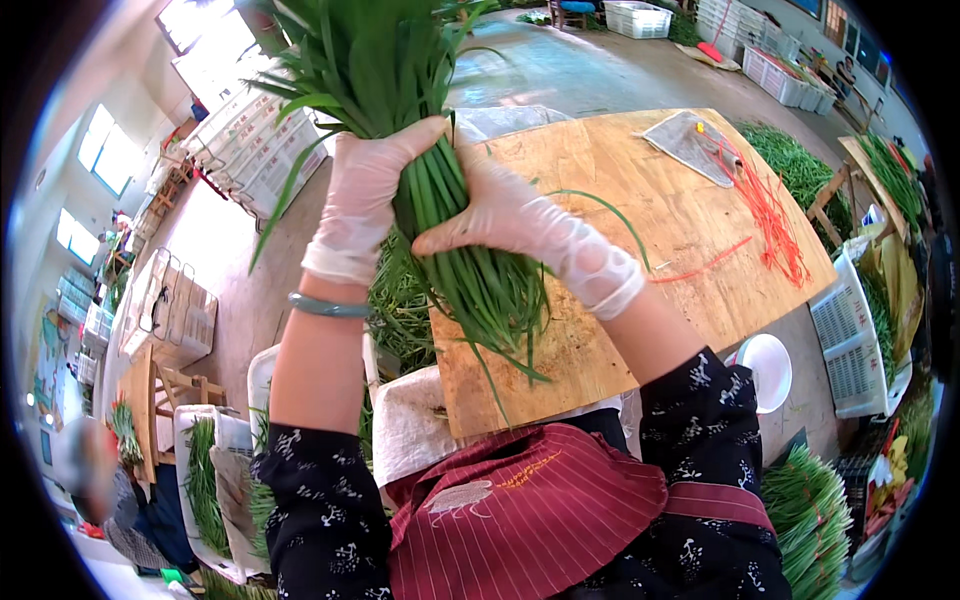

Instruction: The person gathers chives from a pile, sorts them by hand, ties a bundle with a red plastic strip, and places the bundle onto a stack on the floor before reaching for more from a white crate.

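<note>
A thick bunch of long green chives (437, 185) is raised above the left part of the wooden tabletop (600, 340). My left hand (365, 190), in a thin clear glove, wraps its left side. Gripping the right side, my gloved right hand (500, 205) has its thumb laid across the stalks. The leafy tops fan out far ahead, beyond the hands. The lower ends hang toward me over the table, and a few stray leaves droop from them. Fingers behind the bunch are hidden.
Red ties (770, 225) and a grey mesh cloth (690, 145) lie on the table's right part. A white bucket (765, 372) and a white crate (845, 335) stand to the right. Green bundles (805, 520) lie at lower right. At left are stacked crates (260, 150) and a person (135, 500).
</note>
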`<state>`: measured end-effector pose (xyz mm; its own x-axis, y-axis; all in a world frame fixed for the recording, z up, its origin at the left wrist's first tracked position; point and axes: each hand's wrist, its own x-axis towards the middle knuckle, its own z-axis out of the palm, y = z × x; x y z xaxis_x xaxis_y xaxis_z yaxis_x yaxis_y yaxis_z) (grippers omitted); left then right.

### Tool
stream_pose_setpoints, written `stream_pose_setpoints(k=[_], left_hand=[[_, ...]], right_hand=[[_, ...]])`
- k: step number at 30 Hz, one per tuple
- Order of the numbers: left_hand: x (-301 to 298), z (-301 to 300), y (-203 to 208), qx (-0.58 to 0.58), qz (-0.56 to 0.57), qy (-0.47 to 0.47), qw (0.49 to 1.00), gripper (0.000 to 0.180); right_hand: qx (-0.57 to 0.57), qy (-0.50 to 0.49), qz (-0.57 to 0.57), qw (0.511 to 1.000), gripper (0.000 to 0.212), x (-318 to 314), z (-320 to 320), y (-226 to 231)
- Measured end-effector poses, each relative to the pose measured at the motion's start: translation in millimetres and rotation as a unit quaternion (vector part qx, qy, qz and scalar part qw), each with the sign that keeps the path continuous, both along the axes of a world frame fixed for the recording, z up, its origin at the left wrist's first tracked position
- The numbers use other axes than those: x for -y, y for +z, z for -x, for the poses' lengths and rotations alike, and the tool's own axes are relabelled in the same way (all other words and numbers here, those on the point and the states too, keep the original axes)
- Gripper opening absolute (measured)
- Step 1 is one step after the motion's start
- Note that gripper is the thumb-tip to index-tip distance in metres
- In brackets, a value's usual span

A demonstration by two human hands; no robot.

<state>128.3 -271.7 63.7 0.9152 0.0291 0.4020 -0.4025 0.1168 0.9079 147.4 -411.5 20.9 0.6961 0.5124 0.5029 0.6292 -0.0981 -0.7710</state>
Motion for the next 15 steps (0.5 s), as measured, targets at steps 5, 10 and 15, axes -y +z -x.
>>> stream_pose_setpoints(k=[5, 10, 15], left_hand=[[15, 9, 13, -0.050, -0.120, -0.041, 0.991, 0.023], [8, -4, 5, -0.018, -0.098, 0.061, 0.993, 0.017], [-30, -16, 1, -0.007, 0.043, 0.042, 0.998, 0.015]], right_hand=[[0.056, -0.074, 0.114, 0.989, 0.097, -18, -9, -12], [0.013, -0.027, 0.132, 0.991, 0.120, -12, -12, -36], [-0.025, -0.021, 0.291, 0.956, 0.130, -12, -4, -118]])
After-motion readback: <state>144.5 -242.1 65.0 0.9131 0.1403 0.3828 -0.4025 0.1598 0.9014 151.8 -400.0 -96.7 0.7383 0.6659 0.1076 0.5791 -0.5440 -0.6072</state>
